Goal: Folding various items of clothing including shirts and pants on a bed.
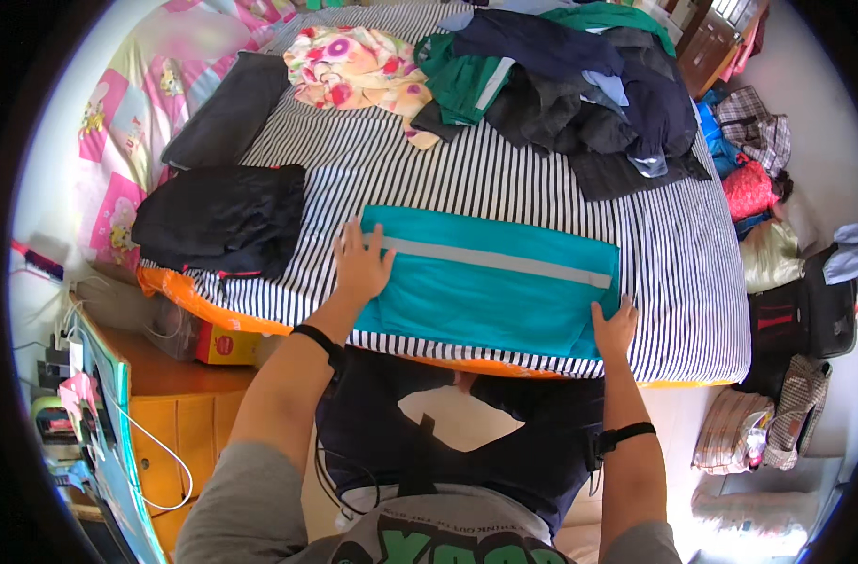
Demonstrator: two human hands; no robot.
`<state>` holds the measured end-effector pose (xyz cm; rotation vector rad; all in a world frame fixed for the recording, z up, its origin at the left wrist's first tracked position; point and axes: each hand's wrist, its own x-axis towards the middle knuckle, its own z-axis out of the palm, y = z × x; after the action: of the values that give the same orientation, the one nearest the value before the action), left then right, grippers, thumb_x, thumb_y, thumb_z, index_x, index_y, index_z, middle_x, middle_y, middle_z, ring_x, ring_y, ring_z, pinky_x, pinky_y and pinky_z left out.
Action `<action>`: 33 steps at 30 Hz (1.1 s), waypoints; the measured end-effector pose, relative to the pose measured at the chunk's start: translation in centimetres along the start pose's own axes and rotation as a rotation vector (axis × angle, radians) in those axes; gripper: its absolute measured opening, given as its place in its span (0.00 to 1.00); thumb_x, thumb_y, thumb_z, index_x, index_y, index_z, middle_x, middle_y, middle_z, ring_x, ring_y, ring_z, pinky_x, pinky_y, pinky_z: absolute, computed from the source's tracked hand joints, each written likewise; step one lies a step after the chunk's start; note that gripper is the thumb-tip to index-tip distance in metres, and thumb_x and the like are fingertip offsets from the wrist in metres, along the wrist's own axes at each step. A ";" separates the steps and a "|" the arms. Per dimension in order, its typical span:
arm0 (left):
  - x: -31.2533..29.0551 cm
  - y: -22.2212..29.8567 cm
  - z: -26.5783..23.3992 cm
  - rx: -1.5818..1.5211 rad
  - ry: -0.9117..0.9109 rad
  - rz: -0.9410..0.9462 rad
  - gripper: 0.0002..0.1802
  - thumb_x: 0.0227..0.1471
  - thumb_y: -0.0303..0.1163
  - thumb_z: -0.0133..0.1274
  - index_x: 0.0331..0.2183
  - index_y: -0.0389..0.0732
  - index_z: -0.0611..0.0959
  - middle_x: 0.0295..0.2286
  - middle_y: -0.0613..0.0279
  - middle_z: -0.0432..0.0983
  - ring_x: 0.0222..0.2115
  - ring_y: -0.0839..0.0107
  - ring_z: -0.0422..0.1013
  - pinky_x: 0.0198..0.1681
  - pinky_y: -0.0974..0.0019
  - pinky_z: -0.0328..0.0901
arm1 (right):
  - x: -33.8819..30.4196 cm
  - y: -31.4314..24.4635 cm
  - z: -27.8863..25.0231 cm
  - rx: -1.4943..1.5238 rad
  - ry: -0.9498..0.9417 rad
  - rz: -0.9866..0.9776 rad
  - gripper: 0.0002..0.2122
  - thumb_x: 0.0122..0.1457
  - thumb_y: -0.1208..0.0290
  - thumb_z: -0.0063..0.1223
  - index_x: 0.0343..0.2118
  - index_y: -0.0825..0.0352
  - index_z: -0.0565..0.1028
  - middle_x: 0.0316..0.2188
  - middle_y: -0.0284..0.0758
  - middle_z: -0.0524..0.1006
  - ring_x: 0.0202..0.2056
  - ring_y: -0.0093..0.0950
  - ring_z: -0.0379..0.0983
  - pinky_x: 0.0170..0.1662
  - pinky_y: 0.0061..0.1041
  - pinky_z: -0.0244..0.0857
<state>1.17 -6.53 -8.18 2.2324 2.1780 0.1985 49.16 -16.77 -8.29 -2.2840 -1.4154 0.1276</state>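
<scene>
A teal garment (476,305), folded into a flat oblong with a grey stripe along its length, lies at the near edge of the bed. Resting on its left end is my left hand (361,268), its fingers spread. My right hand (614,331) touches the lower right corner, thumb on the cloth and fingers stretched along the side. Both hands are open and nothing is gripped in them. To the left of the cloth lies a folded black garment (222,221).
The bed has a black-and-white striped sheet (673,273). Farther back are a dark folded cloth (227,111), a floral cloth (349,70) and a heap of dark and green clothes (570,89). An orange-brown cabinet (180,428) stands near left; bags (777,254) line the right side.
</scene>
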 end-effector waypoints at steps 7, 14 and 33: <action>-2.4 14.1 -3.3 -0.246 -0.183 0.485 0.31 0.53 0.43 0.53 0.55 0.37 0.70 0.61 0.40 0.49 0.62 0.47 0.50 0.63 0.48 0.49 | 3.3 3.4 0.7 0.346 -0.348 0.467 0.34 0.46 0.59 0.67 0.48 0.82 0.69 0.43 0.49 0.76 0.44 0.38 0.74 0.49 0.32 0.67; -3.6 16.5 -0.1 -0.031 -0.366 0.386 0.39 0.60 0.55 0.34 0.63 0.40 0.53 0.65 0.49 0.37 0.65 0.52 0.36 0.66 0.49 0.37 | 1.7 3.2 0.7 0.852 -0.519 0.470 0.26 0.48 0.66 0.63 0.45 0.82 0.72 0.39 0.47 0.78 0.37 0.35 0.77 0.42 0.29 0.71; 4.9 19.9 2.8 -0.013 -0.310 0.337 0.43 0.61 0.59 0.28 0.64 0.36 0.48 0.65 0.52 0.36 0.66 0.56 0.34 0.67 0.53 0.35 | -1.8 0.0 0.6 0.881 -0.575 0.443 0.24 0.50 0.73 0.60 0.49 0.81 0.70 0.45 0.47 0.76 0.44 0.34 0.74 0.50 0.29 0.66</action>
<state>21.33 -2.03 -8.63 2.4167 1.6397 -0.1244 48.17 -18.18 -9.08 -1.7790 -0.7640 1.3371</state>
